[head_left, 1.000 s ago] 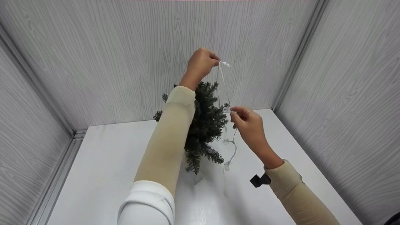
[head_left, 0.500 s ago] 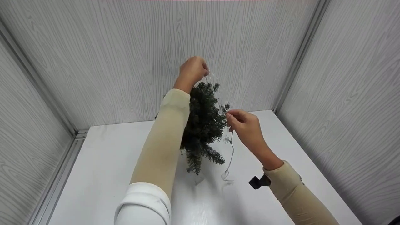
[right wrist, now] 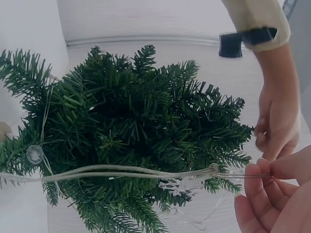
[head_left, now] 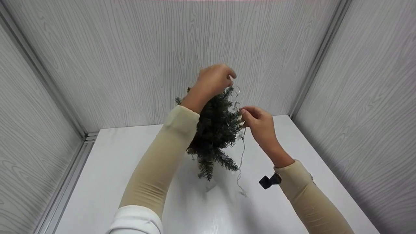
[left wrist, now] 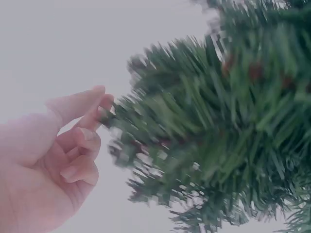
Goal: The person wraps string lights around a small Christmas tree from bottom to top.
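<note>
A small artificial Christmas tree (head_left: 214,130) stands on the white table, partly behind my left forearm. My left hand (head_left: 214,78) is over its top, fingers loosely bent. In the left wrist view, the thumb and index tips of my left hand (left wrist: 73,145) are beside a branch tip, with no wire visible between them. My right hand (head_left: 260,125) pinches the thin clear wire of a string light at the tree's right side. In the right wrist view, the doubled string light (right wrist: 131,171) runs taut from my right hand (right wrist: 277,194) across the branches. A clear snowflake-shaped piece (right wrist: 180,187) hangs by it.
The loose end of the string light (head_left: 241,159) hangs down to the white table (head_left: 130,156). Grey wood-grain panels (head_left: 146,65) enclose the table at the back and both sides. A black wrist camera (head_left: 269,181) sits on the right sleeve.
My left hand has come down from above the tree to its top and its fingers have loosened from the string light. My right hand keeps its pinch, with little movement.
</note>
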The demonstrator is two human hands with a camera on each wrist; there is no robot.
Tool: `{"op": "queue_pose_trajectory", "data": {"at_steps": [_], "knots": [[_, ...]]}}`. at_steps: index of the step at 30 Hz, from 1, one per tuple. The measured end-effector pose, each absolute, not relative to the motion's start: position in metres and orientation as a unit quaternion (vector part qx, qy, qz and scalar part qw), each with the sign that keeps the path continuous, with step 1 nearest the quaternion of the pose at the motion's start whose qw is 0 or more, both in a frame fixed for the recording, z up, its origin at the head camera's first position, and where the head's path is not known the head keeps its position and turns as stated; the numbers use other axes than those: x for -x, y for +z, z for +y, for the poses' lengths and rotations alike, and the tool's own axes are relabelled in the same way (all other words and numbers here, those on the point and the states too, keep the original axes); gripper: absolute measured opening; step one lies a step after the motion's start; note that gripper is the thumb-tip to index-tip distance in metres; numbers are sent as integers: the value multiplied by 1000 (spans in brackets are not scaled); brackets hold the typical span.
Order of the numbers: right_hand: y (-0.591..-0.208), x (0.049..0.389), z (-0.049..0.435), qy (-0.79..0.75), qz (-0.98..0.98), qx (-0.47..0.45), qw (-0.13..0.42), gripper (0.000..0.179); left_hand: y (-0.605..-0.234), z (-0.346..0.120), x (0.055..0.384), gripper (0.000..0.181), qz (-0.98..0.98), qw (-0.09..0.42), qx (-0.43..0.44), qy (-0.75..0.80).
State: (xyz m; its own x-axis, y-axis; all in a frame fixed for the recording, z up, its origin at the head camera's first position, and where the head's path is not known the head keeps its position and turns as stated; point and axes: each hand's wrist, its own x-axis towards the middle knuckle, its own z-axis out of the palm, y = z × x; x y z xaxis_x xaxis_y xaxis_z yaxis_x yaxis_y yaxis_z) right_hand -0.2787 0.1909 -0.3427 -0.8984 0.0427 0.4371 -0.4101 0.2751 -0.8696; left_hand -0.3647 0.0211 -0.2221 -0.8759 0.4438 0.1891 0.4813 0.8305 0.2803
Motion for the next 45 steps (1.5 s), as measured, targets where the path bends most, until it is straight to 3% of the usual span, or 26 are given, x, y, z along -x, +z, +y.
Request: {"op": "queue_pose_trajectory", "data": {"at_steps": [8,15,24,31,39,45], "knots": [[-333,287,190,611,-752,-124,214,25,-242,33,340,31,-950,89,287,-85],[-333,288,189,606,-751,-128,227,22,-254,37,348,20,-935,170,299,-82],[-339,287,194,582,-771,-119,229,21,-251,34,361,21,-911,239,306,-143],[-342,286,195,505,-820,-100,250,20,-241,34,380,22,-915,225,278,-185],[-344,287,195,412,-852,-81,313,19,-241,33,397,24,-926,191,236,-224],[-345,283,200,328,-890,-50,313,17,-237,33,397,24,-922,187,219,-259]]}}
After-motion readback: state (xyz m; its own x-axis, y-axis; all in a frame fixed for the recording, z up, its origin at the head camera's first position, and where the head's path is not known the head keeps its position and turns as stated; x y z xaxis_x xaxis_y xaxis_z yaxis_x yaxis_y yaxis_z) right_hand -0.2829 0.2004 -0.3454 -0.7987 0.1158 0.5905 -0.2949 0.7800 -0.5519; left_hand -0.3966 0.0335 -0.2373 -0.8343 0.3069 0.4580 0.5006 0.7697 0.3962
